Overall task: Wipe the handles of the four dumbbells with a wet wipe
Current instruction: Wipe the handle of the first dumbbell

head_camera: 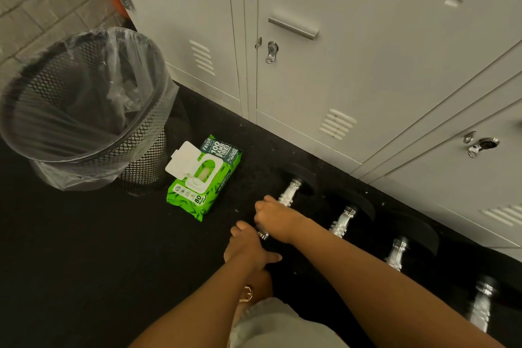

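Note:
Four dumbbells with chrome handles and black heads lie in a row on the black floor along the lockers. My right hand (275, 216) is closed around the handle of the first, leftmost dumbbell (291, 191). My left hand (248, 246) presses down on that dumbbell's near black head, which is hard to tell apart from the floor. No wipe shows in either hand; one may be hidden under the right palm. The second dumbbell (343, 220), third dumbbell (397, 251) and fourth dumbbell (483, 305) lie untouched to the right.
A green pack of wet wipes (204, 178) lies on the floor with its white lid flipped open, left of the dumbbells. A black mesh bin (82, 110) lined with a clear bag stands further left. White lockers (310, 79) run behind. My knee is at the bottom.

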Available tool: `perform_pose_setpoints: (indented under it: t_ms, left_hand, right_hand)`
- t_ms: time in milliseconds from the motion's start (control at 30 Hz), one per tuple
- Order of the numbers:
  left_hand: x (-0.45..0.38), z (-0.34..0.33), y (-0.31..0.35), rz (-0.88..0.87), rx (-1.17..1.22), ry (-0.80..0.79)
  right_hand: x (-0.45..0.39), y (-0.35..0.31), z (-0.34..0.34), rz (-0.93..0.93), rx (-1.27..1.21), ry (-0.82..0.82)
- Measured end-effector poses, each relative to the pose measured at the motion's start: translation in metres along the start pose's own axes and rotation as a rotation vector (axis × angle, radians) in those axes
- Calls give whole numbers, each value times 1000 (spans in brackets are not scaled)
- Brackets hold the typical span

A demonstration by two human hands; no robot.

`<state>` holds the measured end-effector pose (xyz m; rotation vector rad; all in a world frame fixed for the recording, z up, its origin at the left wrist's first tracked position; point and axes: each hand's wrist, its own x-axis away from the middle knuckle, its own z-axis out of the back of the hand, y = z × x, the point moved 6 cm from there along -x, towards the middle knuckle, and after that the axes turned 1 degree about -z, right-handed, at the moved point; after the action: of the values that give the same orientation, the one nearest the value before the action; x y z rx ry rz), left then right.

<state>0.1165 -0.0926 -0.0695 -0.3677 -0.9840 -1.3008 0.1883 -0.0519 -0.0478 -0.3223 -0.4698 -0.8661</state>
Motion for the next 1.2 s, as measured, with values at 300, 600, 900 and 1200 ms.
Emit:
perform_pose_setpoints:
  t_ms: [300, 600, 900, 1200]
  left_hand:
    - [1, 0, 1, 26, -118, 28]
    - [1, 2, 1, 26, -84, -2]
    - [3, 2, 2, 29, -114, 21]
    - [4, 2, 2, 22, -113, 22]
  right_hand:
    - [7, -1, 3, -65, -91, 49]
    - [4, 2, 4, -91, -42, 19]
    - [8, 17, 8, -200, -58, 58]
    - [12, 24, 8, -240, -47, 76]
